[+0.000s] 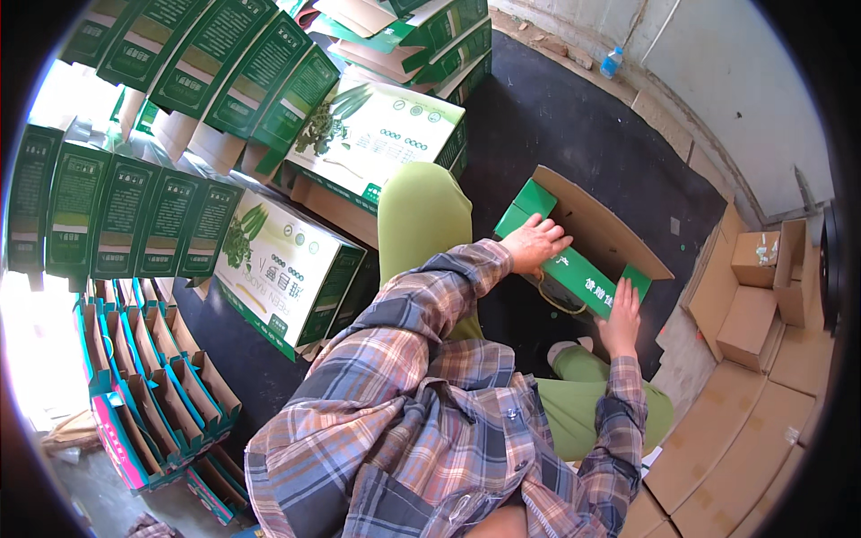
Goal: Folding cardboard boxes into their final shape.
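A green cardboard carton [574, 273] with a brown inside stands before me, its top open and its far brown flap [599, 215] raised. On its near side hangs a tan cord handle [560, 303]. My left hand [535, 244] grips the left end of the near edge, fingers over the rim and thumb outside. Against the green end flap [637, 280] at the right lies my right hand [621, 325], its fingers stretched out and nearly straight. The carton's underside is hidden.
White-and-green printed cartons [287, 264] and rows of green cartons [117, 215] stack at the left, above open slotted boxes [170, 394]. Brown boxes [749, 327] line the right. A black mat [529, 108] covers the floor; a blue-capped bottle [612, 63] stands by the wall.
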{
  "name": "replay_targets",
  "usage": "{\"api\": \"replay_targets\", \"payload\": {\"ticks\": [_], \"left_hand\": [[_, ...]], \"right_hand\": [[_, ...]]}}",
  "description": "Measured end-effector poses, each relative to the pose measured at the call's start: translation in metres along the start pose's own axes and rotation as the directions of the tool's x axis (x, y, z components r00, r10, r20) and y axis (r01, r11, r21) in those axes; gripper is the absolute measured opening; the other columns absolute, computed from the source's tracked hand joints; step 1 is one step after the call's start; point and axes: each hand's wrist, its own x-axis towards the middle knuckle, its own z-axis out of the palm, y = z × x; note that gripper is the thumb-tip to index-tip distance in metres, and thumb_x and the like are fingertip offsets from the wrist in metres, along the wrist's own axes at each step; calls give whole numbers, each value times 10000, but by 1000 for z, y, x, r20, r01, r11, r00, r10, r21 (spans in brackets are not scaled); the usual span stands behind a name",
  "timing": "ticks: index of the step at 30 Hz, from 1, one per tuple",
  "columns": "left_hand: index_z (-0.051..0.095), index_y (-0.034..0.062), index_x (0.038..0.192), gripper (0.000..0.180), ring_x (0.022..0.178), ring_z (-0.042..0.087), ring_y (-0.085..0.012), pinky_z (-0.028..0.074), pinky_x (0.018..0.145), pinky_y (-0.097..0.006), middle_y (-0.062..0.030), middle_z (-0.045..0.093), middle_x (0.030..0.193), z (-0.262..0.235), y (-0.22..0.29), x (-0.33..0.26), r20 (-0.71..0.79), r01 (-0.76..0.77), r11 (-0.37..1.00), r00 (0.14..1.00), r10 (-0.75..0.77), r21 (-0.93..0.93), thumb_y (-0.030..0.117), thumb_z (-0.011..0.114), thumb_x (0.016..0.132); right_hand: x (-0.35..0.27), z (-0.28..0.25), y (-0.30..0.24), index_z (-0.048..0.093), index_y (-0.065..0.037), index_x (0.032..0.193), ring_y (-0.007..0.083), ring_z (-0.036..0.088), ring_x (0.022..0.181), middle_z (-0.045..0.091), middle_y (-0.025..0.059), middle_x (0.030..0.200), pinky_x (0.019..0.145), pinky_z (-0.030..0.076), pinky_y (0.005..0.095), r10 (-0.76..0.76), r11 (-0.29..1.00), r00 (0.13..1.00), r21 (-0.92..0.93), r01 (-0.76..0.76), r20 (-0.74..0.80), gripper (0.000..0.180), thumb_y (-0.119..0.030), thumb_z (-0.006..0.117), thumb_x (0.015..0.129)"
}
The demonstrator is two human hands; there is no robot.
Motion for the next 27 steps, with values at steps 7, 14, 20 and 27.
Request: {"api": "replay_targets", "payload": {"ticks": [7, 14, 20, 27], "left_hand": [[498, 57, 1230, 816, 1102, 448, -261, 330, 959, -400, -76, 500, 1108, 2, 6, 8, 4, 59, 986, 998, -59, -156, 323, 835, 536], [453, 39, 1255, 833, 1126, 401, -322, 318, 950, -455, -141, 455, 1159, -17, 1, 17, -174, 237, 843, 917, -358, -483, 354, 824, 579], [403, -35, 1290, 887, 1142, 424, -291, 373, 966, -396, -162, 437, 1209, -91, -7, 24, -406, 145, 627, 647, -646, -766, 400, 810, 632], [418, -14, 1182, 502, 920, 594, -181, 510, 815, -327, -115, 565, 1084, -212, -25, -24, -343, -659, 23, 361, -867, -752, 269, 671, 854]], "right_hand": [[1, -13, 37, 341, -50, 1393, 361, 222, 1361, 272, 179, 1473, 1092, 260, 428, 14, 981, 995, 192, 5, -95, 877, -191, 771, 642], [-16, -80, 91, 459, -60, 1337, 217, 429, 1240, 420, 94, 1399, 968, 366, 329, 252, 760, 922, 650, -2, -292, 516, -152, 611, 852], [-40, -79, 143, 474, -5, 1310, 207, 468, 1215, 503, 133, 1321, 960, 401, 314, 315, 781, 908, 619, -82, -277, 469, -114, 589, 868], [-35, -68, 145, 487, -30, 1309, 197, 503, 1150, 527, 118, 1285, 935, 401, 311, 405, 553, 904, 824, -125, -135, 442, -163, 577, 897]]}}
